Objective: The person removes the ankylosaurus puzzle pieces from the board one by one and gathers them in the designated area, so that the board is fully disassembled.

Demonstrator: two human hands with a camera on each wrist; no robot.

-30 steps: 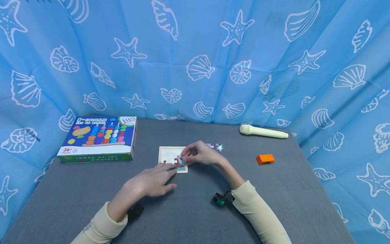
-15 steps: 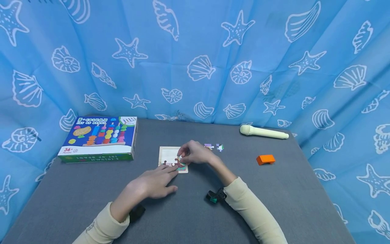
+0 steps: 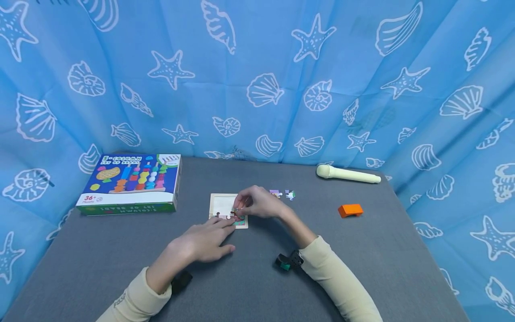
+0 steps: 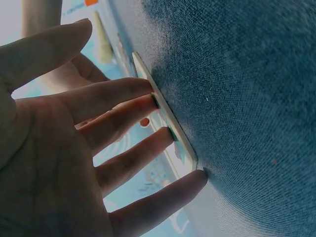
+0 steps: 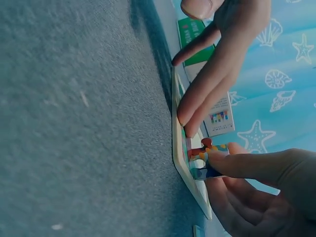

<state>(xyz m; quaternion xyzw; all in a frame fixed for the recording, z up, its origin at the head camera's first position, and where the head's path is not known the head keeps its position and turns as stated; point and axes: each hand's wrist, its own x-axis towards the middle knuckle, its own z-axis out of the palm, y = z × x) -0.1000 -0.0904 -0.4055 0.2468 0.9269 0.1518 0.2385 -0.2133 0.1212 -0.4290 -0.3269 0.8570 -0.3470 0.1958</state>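
A small wooden jigsaw tray (image 3: 222,195) lies mid-table with puzzle pieces along its near side. My right hand (image 3: 260,203) is over the tray's right part. In the right wrist view, its thumb and fingers pinch a colourful puzzle piece (image 5: 200,153), tilted up with its lower edge at the tray. My left hand (image 3: 203,241) reaches in from the near left, fingers stretched out. Its fingertips (image 4: 165,134) rest on the tray and the pieces at the near edge, hiding some of them. Two loose puzzle pieces, one purple (image 3: 276,193) and one white-green (image 3: 290,195), lie right of the tray.
A bead-set box (image 3: 128,183) stands at the back left. A pale microphone-shaped stick (image 3: 349,173) lies at the back right, with an orange block (image 3: 350,210) in front of it. A blue shell-patterned curtain (image 3: 257,89) hangs behind the grey table.
My right hand has moved slightly left over the tray with the puzzle piece, uncovering more of the purple loose piece. My left hand has barely shifted.
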